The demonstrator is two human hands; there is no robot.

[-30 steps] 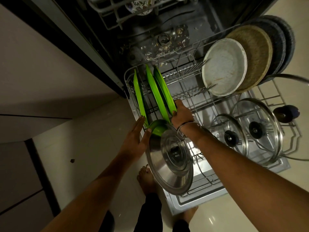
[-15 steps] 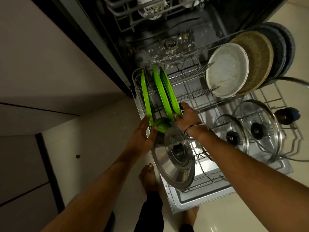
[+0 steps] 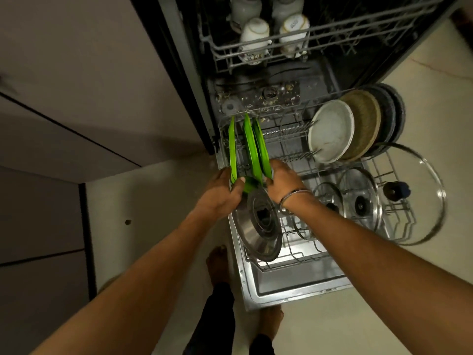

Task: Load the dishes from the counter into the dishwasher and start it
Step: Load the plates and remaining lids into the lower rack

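The dishwasher's lower rack (image 3: 294, 260) is pulled out over the open door. Three green plates (image 3: 250, 147) stand on edge at its far left. A small green bowl (image 3: 249, 184) sits just in front of them, and both hands are on it. My left hand (image 3: 220, 193) grips its left side with the thumb on the rim. My right hand (image 3: 281, 184) curls over its right side beside the rightmost green plate. A steel lid (image 3: 261, 226) leans upright in the rack just below the hands.
A white plate (image 3: 331, 131), a woven-looking plate and dark plates stand at the rack's far right. Glass lids (image 3: 358, 201) lie in the right half, a large glass lid (image 3: 432, 198) at its edge. Cups (image 3: 256, 34) fill the upper rack. Cabinet fronts stand left; my feet are below.
The view has tilted up and shows the upper rack. Both hands closed in on the green bowl, the left hand going from flat beside it to gripping it.
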